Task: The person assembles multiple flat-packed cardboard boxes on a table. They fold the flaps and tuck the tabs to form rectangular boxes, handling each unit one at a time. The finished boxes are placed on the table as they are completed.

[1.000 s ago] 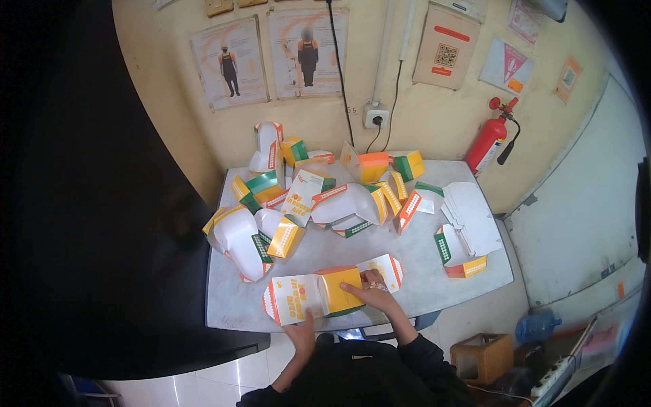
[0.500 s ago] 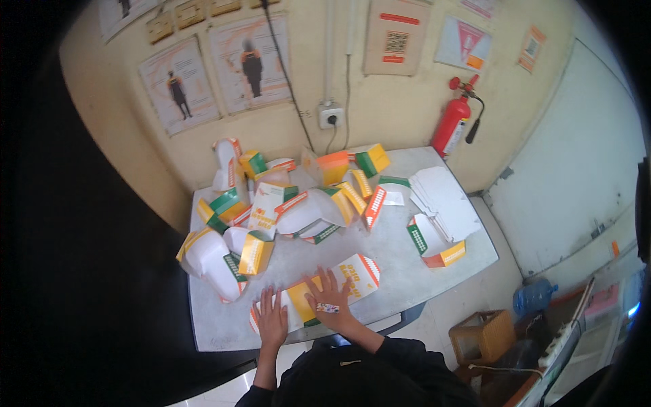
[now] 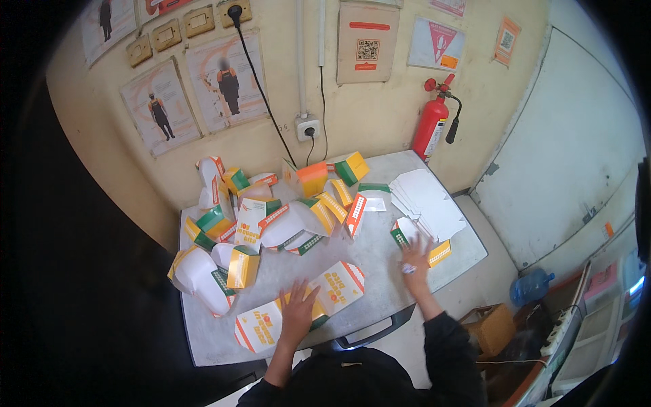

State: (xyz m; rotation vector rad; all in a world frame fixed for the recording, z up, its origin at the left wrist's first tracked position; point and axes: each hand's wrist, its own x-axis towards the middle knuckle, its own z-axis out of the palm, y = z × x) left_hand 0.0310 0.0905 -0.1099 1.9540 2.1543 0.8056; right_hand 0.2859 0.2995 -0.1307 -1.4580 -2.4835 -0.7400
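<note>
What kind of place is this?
Probably a workplace back room, perhaps for packing: bright cartons crowd a table, posters show people in work clothes, and there's a fire extinguisher.

Flat carton (image 3: pixel 321 309) partly hidden by left grip (image 3: pixel 296 315), right grip (image 3: pixel 416 263) blurred, top-left poster (image 3: pixel 116 30) cut off above.

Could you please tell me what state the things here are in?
Near carton: laid flat
Right carton: sides raised, partly hidden
Piled cartons: partly folded, jumbled
White stack: flat, uneven
Left hand: open, on near carton
Right hand: open over right carton, contact unclear
Plug: plugged in
Extinguisher: upright
Bottle: on its side
</note>
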